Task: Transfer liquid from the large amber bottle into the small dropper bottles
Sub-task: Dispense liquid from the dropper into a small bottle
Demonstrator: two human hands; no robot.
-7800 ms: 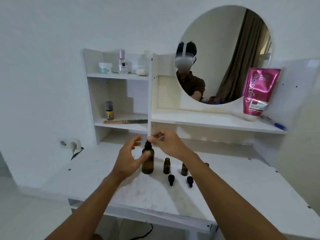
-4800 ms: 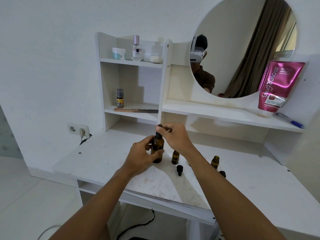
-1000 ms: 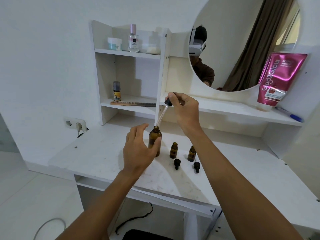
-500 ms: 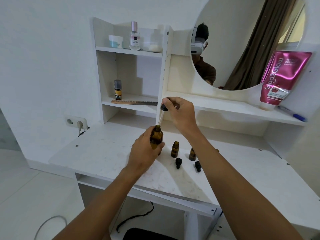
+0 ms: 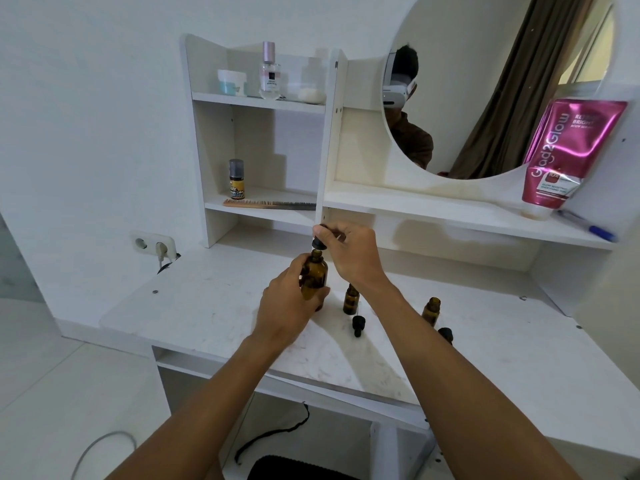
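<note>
Seemingly filled black-capped dropper (image 5: 318, 243), pinched by right hand (image 5: 353, 256), in large amber glass bottle (image 5: 314, 277) gripped by left hand (image 5: 287, 306); steady lift needed next.

Top shelf (image 5: 259, 100): jar (image 5: 231, 83) and perfume btl (image 5: 270, 77), side by side. Mid shelf: yellow-label btl (image 5: 236, 180) upright, comb (image 5: 268, 204) lying in front. Round mirror (image 5: 485, 81) above ledge (image 5: 433, 211). Pink tube (image 5: 568, 154) cap-down on ledge, pen (image 5: 588, 226) beside it. Wall socket (image 5: 152, 244), plug in. Black cable (image 5: 270, 436) on floor under desk (image 5: 207, 306).

amber bottle (image 5: 314, 276), black dropper cap (image 5: 357, 324), white desk (image 5: 194, 306), magenta pouch (image 5: 568, 150)
</note>
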